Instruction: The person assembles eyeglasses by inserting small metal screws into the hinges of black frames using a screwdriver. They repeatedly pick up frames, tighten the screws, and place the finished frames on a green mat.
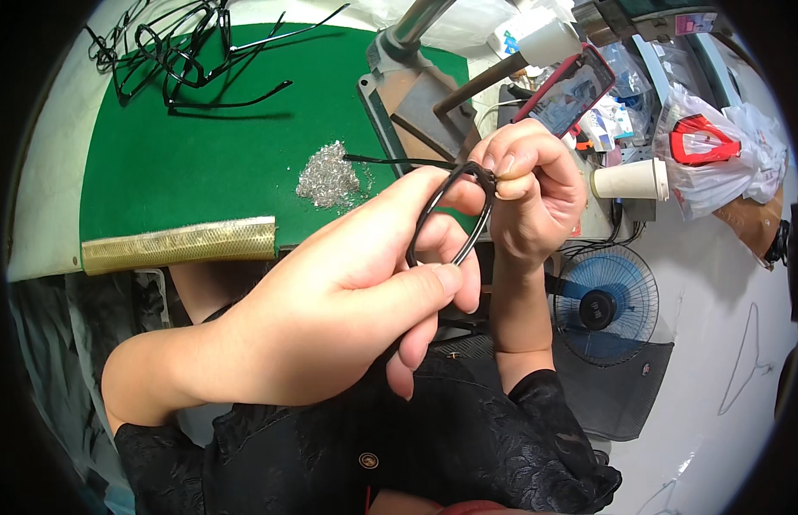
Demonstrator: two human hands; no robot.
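Observation:
A black eyeglass frame is held up in front of me, off the table's near edge. My left hand is closed around its rim, thumb along the lower part. At the hinge corner, the fingertips of my right hand are pinched together; whether a tiny part sits between them is hidden. One black temple arm stretches left from that corner, its tip over a heap of small shiny metal pieces, seemingly tiny screws or hinge parts, on the green mat.
Several black eyeglass frames lie tangled at the far left. A gold perforated strip edges the mat. Beyond my hands stands a metal bench press. To the right are a red-cased phone, a white cup and a blue fan.

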